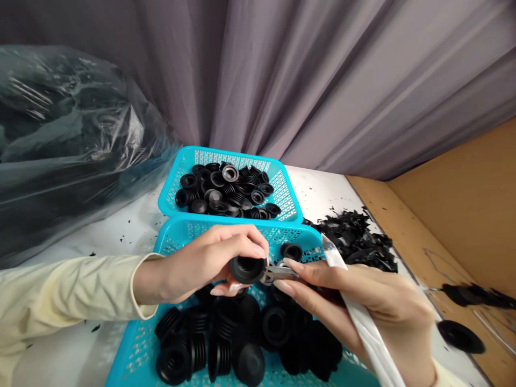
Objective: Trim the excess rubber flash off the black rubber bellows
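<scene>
My left hand point(217, 258) pinches a black rubber bellows-like part point(248, 270) by its rim, with its round opening facing me. From the right, my right hand point(355, 301) grips a slim metal tool point(280, 272) between thumb and fingers, its tip touching the part's edge. It looks like tweezers, though the fingers hide much of it. A white strip with a pointed metal tip point(349, 293) also lies across my right hand; whether it belongs to the same tool I cannot tell. Both hands are above the near blue basket point(135, 344), which holds several black ribbed parts point(197, 352).
Behind stands another blue basket point(292, 199) with many similar black parts point(234, 191). Black rubber scraps point(358, 236) are heaped on the right of the white table point(318, 188). A clear plastic bag point(80, 134) bulges at left. A black disc point(461, 337) lies at right.
</scene>
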The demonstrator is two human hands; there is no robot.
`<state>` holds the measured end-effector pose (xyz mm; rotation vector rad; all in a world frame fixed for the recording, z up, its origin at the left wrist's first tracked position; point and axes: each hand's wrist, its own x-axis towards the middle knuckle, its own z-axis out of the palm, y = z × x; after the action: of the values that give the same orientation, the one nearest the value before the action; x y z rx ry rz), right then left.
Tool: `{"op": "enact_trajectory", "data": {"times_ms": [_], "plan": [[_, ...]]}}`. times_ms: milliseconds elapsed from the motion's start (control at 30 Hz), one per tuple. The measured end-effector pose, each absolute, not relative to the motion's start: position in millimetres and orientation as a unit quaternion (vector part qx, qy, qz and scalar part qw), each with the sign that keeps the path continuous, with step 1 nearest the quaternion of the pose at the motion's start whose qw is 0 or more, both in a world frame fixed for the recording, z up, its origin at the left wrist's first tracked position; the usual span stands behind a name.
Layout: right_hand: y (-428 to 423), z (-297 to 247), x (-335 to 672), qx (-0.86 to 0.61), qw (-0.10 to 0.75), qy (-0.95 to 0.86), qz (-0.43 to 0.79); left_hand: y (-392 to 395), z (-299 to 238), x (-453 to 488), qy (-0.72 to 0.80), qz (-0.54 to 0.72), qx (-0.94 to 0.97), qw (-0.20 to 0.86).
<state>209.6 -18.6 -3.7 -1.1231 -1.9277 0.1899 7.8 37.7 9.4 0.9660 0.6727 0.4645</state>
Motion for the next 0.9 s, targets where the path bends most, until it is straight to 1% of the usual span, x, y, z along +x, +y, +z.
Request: {"op": "enact_trajectory", "data": {"times_ms": [300,700,900], "plan": [[-20,-5,209,-0.455,0.434,-0.775,0.066,38,11,8,0.321,0.217,0.45,0.805],[-22,-5,204,-0.422,0.445,-0.79,0.007,38,9,9,0.319,0.225,0.431,0.814],[-20,4,202,-0.383,0.408,-0.827,-0.037,38,8,8,0.321,0.234,0.431,0.81]]}}
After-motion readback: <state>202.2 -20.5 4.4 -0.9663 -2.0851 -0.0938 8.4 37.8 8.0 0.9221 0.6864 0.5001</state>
